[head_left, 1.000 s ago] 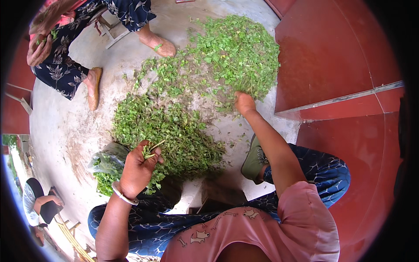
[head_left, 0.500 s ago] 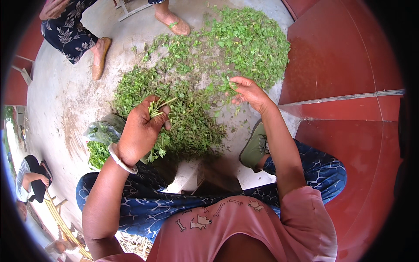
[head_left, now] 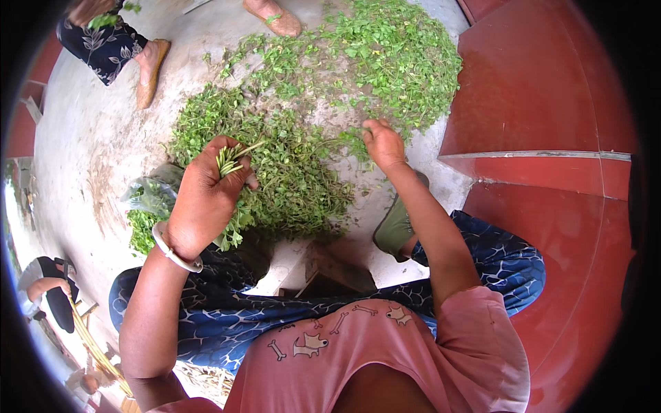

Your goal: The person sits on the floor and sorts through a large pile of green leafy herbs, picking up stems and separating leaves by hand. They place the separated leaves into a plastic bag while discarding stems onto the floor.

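Note:
My left hand [head_left: 210, 182] is closed round a bunch of leafy green herb stems [head_left: 229, 160]. The pale cut-looking ends stick out past the thumb, and leaves hang down below the wrist. Over the floor to its right, my right hand [head_left: 384, 146] has its fingers curled together beside some loose green sprigs [head_left: 352, 141]; what it pinches, if anything, is hidden. Beneath and between the hands spreads a near heap of herb greens [head_left: 289, 182], partly wilted and dark. A brighter heap of greens [head_left: 399, 62] lies farther off at the right.
A clear plastic bag [head_left: 148, 196] with greens sits left of my left wrist. Red panels [head_left: 530, 89] stand along the right. Another person's shoes [head_left: 153, 76] are at the far left, that person's hand [head_left: 89, 10] above. Someone else [head_left: 51, 286] is at the left edge.
My right hand has turned and closed its fingers, where a small sprig showed before. My left hand has shifted slightly left with the bunch. The other person's hand now holds greens.

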`<state>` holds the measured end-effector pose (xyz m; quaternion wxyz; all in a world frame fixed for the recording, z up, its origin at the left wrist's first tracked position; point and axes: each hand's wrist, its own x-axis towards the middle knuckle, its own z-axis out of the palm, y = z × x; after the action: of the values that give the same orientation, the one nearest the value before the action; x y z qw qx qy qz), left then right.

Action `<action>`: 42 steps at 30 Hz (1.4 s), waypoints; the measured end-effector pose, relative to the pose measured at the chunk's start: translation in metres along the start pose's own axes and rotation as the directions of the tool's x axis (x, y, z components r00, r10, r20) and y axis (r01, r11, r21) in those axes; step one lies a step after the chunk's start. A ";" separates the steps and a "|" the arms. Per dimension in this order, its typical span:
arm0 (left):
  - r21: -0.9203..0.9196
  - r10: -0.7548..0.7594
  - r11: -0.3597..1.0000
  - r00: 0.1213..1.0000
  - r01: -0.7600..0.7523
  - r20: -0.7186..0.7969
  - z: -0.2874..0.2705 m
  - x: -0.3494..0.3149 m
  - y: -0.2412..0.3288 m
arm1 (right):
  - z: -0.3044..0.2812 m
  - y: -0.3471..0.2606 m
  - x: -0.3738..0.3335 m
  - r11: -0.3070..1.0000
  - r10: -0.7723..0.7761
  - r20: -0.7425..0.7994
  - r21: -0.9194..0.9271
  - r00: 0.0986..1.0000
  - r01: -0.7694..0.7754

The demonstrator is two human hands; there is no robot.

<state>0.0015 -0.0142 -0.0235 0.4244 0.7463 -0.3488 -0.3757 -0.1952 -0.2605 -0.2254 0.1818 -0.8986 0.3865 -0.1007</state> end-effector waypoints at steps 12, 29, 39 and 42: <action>-0.030 0.007 1.000 1.000 -0.006 0.022 0.003 -0.004 -0.008 | 0.037 -0.040 0.020 0.967 -0.171 0.383 -0.113 0.908 0.229; -0.390 -0.245 0.900 0.966 0.196 -0.079 0.012 0.012 0.001 | -0.079 -0.055 0.029 0.637 -0.127 0.530 0.691 0.838 -0.341; -0.482 -0.304 0.842 0.952 0.244 -0.049 0.032 0.030 -0.004 | -0.090 -0.122 -0.005 0.410 -0.360 0.486 0.849 0.797 -0.333; -0.511 -0.286 0.823 0.958 0.248 0.006 0.032 0.031 -0.003 | -0.084 -0.130 -0.015 0.425 -0.434 0.499 0.848 0.750 -0.318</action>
<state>-0.0103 -0.0505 -0.0461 0.5608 0.6627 -0.1145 -0.4829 -0.1469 -0.1877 -0.0961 0.7522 -0.6423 0.1448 0.0249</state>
